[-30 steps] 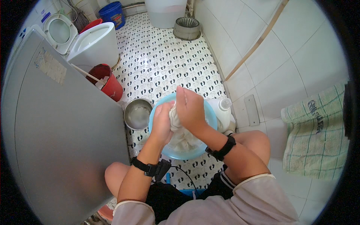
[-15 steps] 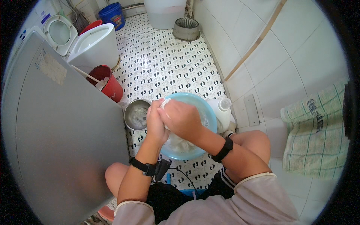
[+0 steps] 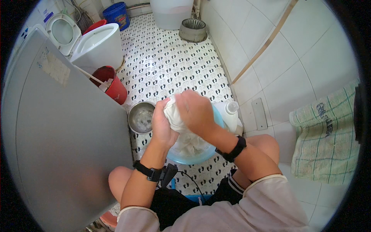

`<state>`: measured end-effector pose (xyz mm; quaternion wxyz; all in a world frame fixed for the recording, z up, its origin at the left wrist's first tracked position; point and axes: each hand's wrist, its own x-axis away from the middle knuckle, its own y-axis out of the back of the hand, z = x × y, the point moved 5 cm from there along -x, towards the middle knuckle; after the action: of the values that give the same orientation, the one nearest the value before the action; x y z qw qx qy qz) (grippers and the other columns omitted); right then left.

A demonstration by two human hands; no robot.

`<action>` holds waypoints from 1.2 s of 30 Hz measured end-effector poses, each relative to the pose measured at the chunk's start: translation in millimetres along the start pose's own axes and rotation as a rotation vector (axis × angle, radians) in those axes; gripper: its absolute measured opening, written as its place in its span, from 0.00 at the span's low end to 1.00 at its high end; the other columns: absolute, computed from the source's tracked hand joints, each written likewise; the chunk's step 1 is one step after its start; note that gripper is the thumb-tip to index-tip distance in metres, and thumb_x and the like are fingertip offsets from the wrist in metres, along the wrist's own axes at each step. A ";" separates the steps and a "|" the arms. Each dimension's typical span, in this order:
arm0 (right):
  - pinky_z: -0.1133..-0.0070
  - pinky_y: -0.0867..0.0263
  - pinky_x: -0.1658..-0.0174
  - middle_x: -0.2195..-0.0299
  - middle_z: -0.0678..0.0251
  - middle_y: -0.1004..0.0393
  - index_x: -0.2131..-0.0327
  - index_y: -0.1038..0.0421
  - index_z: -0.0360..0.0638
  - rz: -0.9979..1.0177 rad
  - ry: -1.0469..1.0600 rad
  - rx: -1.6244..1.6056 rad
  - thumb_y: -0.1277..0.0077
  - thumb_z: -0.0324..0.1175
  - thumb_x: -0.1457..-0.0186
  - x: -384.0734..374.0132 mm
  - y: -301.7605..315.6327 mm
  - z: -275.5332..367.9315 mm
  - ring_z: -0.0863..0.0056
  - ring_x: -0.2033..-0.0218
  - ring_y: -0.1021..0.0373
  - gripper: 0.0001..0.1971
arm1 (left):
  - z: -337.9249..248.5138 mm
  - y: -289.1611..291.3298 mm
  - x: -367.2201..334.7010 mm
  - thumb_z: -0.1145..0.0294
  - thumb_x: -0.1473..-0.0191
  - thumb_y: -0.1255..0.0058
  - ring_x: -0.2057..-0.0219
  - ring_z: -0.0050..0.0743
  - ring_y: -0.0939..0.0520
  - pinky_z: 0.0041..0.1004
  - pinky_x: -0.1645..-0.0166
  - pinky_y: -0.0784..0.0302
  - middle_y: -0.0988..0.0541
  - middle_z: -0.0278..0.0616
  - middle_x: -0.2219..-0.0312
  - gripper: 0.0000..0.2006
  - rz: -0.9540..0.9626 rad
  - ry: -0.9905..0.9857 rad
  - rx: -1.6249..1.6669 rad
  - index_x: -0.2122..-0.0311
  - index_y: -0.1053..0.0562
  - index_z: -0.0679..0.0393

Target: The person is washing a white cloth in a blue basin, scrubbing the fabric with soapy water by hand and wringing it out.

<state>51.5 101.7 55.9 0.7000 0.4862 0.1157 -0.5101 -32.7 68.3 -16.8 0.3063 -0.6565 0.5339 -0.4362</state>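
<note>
White cloth point(image 3: 176, 114), wet and bunched, is clamped between both of our hands above a light blue basin point(image 3: 201, 156) that sits on the tiled floor point(image 3: 174, 65) between our knees. Our left hand point(image 3: 162, 125) is closed around the left side of the bundle, fingers wrapped over it. Our right hand point(image 3: 195, 112) is closed on the right side and lies partly over the top, so that the two hands press against each other with the cloth squeezed between them. More of the cloth hangs down into the basin below the hands. Each wrist wears a black band point(image 3: 148, 172).

Just left of the basin, touching or nearly touching it, stands a round steel bowl point(image 3: 141, 117). Just right of the basin, close to the wall, stands a white plastic bottle point(image 3: 228, 114) with a small cap. The floor is white with a pattern of small dark footprints. Further left a red bucket point(image 3: 114, 85) holds a brush with a pale handle, and beyond it is a white toilet point(image 3: 94, 44) with its lid up. A large grey door point(image 3: 58, 147) fills the left side. At the far end we see a blue bucket point(image 3: 118, 13), a large white tub point(image 3: 172, 13) and a small grey basket point(image 3: 193, 29). A green checked towel point(image 3: 326, 139) hangs on the white tiled wall at the right.
</note>
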 end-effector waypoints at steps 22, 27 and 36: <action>0.70 0.43 0.73 0.80 0.51 0.37 0.78 0.37 0.32 -0.119 -0.181 -0.175 0.56 0.34 0.41 -38.0 75.7 -60.7 0.56 0.78 0.40 0.15 | -55.9 -14.5 10.9 0.68 0.46 0.47 0.73 0.12 0.31 0.17 0.68 0.35 0.26 0.29 0.75 0.09 -0.219 -0.566 -1.020 0.64 0.25 0.64; 0.71 0.41 0.73 0.81 0.51 0.33 0.76 0.32 0.33 0.290 -0.191 -0.315 0.50 0.39 0.45 -35.9 64.3 -63.6 0.58 0.80 0.36 0.16 | -67.0 -8.5 10.3 0.70 0.43 0.52 0.74 0.11 0.31 0.16 0.68 0.36 0.25 0.30 0.74 0.09 -0.248 -0.589 -1.077 0.65 0.25 0.65; 0.68 0.37 0.63 0.73 0.55 0.28 0.71 0.30 0.36 0.664 -0.068 0.004 0.48 0.31 0.51 -4.7 40.0 -91.8 0.56 0.68 0.32 0.07 | -73.5 -7.4 5.1 0.71 0.44 0.53 0.75 0.11 0.31 0.16 0.69 0.36 0.25 0.29 0.75 0.09 -0.134 -0.575 -1.084 0.66 0.25 0.66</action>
<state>113.1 178.1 35.6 0.8305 0.4813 -0.0735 -0.2706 -95.4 69.8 22.6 0.0326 -0.8422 0.5331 0.0732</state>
